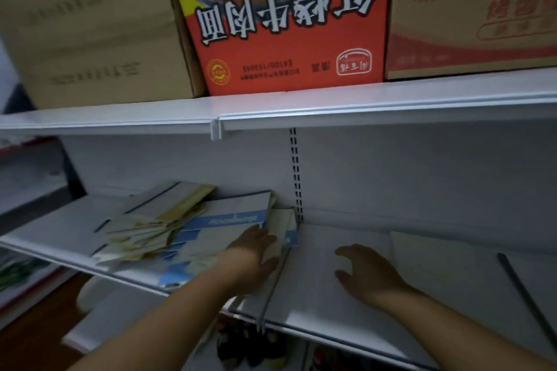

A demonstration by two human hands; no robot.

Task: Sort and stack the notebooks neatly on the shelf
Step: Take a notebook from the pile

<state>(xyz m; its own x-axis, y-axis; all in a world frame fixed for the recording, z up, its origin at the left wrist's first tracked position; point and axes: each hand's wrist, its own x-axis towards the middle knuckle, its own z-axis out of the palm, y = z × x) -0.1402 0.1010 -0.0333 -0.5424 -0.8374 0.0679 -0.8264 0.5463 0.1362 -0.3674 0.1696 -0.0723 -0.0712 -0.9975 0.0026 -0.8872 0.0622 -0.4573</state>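
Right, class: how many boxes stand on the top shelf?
3: a plain brown box at left, a red box in the middle, a red-printed brown box at right. More may sit beyond the frame.

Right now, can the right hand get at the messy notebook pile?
Probably yes, but not directly: the right hand hovers to the right of the wire divider, which it must cross, and the left hand covers the nearest corner of the notebook pile.

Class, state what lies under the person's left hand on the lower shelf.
The left hand rests on a messy pile of notebooks with white, blue-banded and yellowish covers, lying on the shelf. The cover beneath the palm and the lower notebooks are hidden.
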